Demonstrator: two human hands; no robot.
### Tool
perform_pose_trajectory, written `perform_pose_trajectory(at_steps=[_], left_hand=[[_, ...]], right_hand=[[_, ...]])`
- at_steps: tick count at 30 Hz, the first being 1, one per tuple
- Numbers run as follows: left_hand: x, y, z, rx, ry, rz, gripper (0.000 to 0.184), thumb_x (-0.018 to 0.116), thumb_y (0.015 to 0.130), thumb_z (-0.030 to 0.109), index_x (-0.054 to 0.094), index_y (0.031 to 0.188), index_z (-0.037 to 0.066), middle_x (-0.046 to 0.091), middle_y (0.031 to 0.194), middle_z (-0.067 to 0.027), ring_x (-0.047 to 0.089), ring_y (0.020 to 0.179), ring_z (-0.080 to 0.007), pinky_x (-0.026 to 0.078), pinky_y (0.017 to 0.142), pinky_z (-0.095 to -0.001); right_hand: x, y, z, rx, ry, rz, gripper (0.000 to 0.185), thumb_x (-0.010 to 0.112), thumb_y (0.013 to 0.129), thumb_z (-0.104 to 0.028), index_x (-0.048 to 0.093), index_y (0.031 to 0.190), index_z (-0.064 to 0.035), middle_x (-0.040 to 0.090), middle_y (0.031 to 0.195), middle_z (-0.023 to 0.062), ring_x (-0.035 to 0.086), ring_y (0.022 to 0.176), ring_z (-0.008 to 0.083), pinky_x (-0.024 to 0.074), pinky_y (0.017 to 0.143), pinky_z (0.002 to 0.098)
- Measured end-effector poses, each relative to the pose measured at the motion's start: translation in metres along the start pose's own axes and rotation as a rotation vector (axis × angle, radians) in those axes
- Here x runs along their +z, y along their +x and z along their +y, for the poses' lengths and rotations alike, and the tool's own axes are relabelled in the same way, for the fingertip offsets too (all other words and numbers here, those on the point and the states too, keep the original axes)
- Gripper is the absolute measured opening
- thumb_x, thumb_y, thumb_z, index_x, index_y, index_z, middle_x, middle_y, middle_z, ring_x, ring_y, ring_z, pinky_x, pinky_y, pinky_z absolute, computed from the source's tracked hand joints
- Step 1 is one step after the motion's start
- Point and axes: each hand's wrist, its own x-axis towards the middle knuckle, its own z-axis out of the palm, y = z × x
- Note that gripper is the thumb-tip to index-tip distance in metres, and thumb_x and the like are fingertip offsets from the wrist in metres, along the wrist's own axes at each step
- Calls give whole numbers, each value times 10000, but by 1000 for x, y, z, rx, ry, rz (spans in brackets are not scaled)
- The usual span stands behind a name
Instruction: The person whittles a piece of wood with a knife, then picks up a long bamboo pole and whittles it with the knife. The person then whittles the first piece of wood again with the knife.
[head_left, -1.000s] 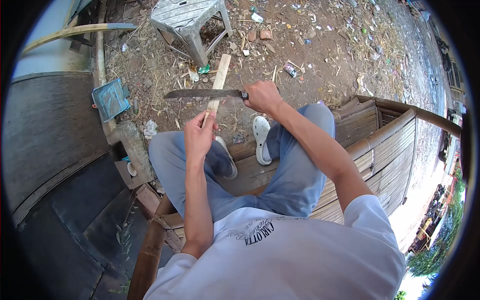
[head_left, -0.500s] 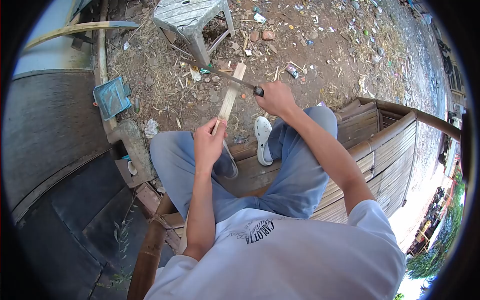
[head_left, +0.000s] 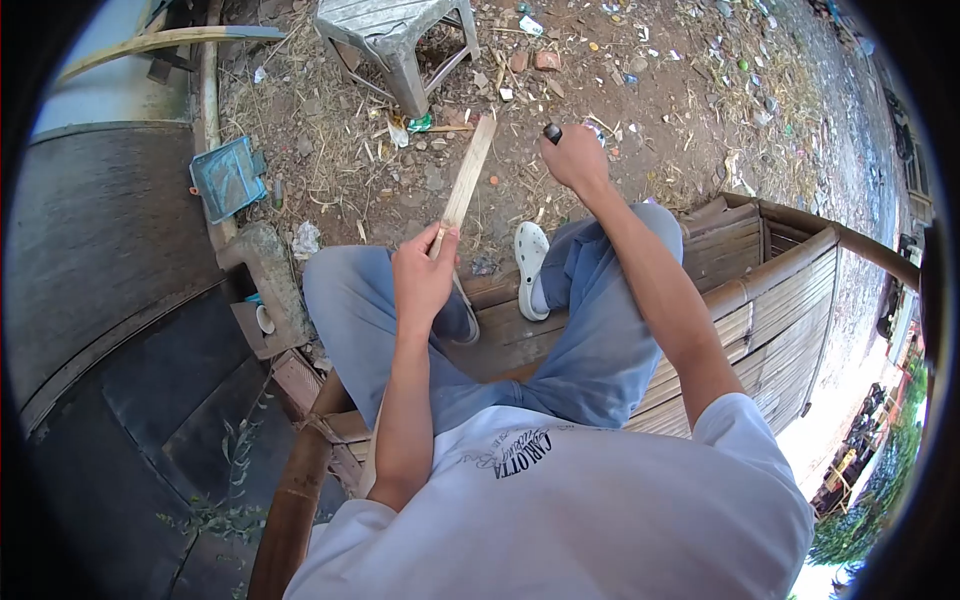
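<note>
Head view: looks down on a seated person in a white shirt (head_left: 600, 500) and blue-grey trousers (head_left: 355, 285).
Left hand (head_left: 422, 280): fingers grasping the near end of the wooden strip, thumb pressed along it, between the knees and closer to the left one.
Wooden strip (head_left: 468, 175): pale and flat, slanting away from the left hand and a little to the right, its far end out above the ground (head_left: 340, 190).
Right hand (head_left: 576, 160): fingers clenched around the knife (head_left: 552, 132), to the right of the strip's far end and apart from it.
Knife: only the dark handle end shows; the blade cannot be made out.
Stool (head_left: 385, 28): grey, worn, beyond the strip and to its left.
Litter: a green wrapper (head_left: 421, 123) near a stool leg, a brick piece (head_left: 547, 60) farther right.
Blue tray (head_left: 226, 180): tilted, left of the knees.
White clog (head_left: 531, 262): on the right foot.
Bamboo rail (head_left: 765, 273): beyond the right knee.
</note>
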Motion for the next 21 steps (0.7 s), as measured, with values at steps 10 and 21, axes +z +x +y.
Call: perform_pose_trajectory(at_steps=[10,21], left_hand=[[12,12,-27,48,156,37,299,605,898,283,700,963,7,629,607,-86,583,530,-176,445,560,-345],[15,5,-14,56,134,20,286,614,881,269,709,971,14,607,606,-139,579,536,-224,435,569,-373]], right_hand=[[-10,-115,-50,131,708,-315,328,657,909,-328,504,866,-42,528,550,16,499,427,86,379,399,258],[32,-87,-24,65,364,-174,534,535,945,-489,592,823,28,564,593,151,606,590,272,459,599,392]])
